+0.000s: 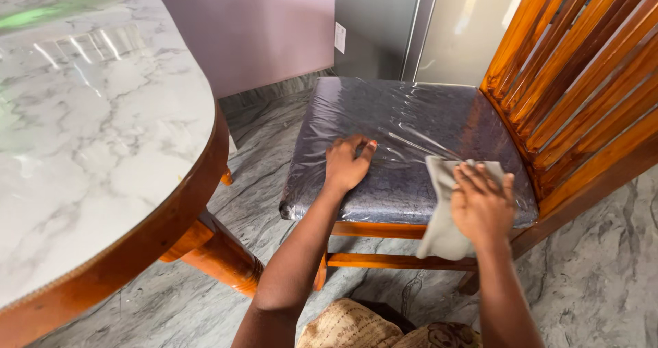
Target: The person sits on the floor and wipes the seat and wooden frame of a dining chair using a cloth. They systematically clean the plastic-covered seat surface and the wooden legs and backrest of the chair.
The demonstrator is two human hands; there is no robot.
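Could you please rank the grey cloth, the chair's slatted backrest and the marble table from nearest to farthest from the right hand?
1. Grey cloth, under the right hand.
2. Slatted backrest, upper right.
3. Marble table, far left.

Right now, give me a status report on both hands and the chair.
Left hand flat on plastic-covered chair seat. Right hand presses grey cloth at seat's front edge. Nothing blocking; marble table off left.

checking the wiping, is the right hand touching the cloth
Touching. The head view shows the right hand pressed flat on the grey cloth, which lies over the front edge of the seat.
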